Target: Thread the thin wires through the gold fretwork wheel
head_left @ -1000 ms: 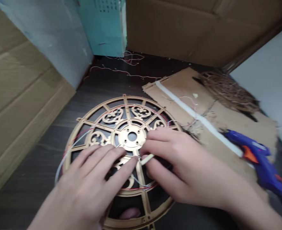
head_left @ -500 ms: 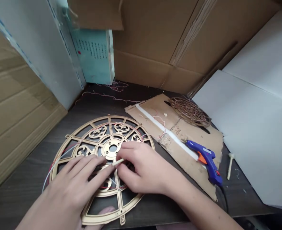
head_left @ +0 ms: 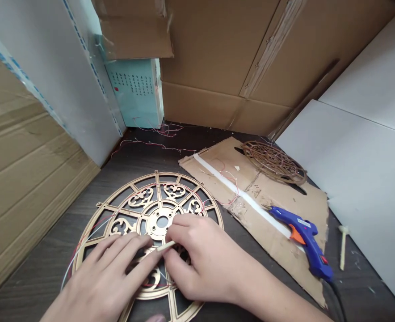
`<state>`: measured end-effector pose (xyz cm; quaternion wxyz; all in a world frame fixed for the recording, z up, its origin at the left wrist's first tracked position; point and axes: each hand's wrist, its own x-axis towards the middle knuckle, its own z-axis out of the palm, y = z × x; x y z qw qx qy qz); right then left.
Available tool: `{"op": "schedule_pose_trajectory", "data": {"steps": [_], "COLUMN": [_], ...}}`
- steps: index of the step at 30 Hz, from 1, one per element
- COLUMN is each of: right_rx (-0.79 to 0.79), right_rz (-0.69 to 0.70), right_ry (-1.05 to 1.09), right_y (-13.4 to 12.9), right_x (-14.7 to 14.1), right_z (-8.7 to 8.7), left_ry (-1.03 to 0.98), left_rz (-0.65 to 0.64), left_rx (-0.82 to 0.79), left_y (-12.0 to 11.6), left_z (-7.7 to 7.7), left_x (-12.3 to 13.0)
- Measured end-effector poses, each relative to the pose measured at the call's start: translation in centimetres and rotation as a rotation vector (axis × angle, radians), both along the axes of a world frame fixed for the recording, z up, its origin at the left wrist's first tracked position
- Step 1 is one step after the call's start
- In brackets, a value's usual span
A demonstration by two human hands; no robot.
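A round wooden lattice panel [head_left: 161,176] with spokes, scroll cut-outs and a holed hub lies flat on the dark table. My left hand [head_left: 108,273] grips its near left part, fingers stretched over the top; a bit of thumb shows beneath the near side. My right hand [head_left: 202,257] is closed in a pinch on a short pale stick [head_left: 165,246] just below the hub. The stick's near end meets my left index fingertip. Thin red wire [head_left: 122,203] and pale wire [head_left: 93,229] run along the panel. My right hand hides part of the spokes.
A blue glue gun [head_left: 303,232] rests on a cardboard sheet [head_left: 214,152] at right, beside a darker round lattice piece [head_left: 274,163]. A small pale mallet-shaped piece [head_left: 342,248] lies farther right. Cardboard walls [head_left: 207,53] and a light-blue box [head_left: 137,98] stand behind.
The whole scene sits lower in view as the camera shifts. Both hands stay at the same place on the panel, with the stick still pinched in the right.
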<state>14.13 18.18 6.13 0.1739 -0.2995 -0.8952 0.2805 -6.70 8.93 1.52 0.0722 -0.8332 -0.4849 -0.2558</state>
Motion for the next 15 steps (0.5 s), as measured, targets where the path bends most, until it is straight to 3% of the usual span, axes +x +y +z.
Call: {"op": "schedule_pose_trajectory", "data": {"steps": [5, 11, 15], "right_rx": [-0.023, -0.005, 0.008], "right_rz": [-0.010, -0.011, -0.022], "right_ry": [0.007, -0.005, -0.006], "right_y": [-0.1, -0.3, -0.2], "right_x": [0.2, 0.3, 0.2], "right_z": [0.2, 0.4, 0.2], "left_ry": [0.010, 0.018, 0.004], "left_rz": [0.006, 0.034, 0.039], "left_rx": [-0.047, -0.095, -0.091], "left_y": [-0.1, -0.4, -0.4], "left_z": [-0.4, 0.7, 0.4], "left_x": [-0.4, 0.4, -0.1]}}
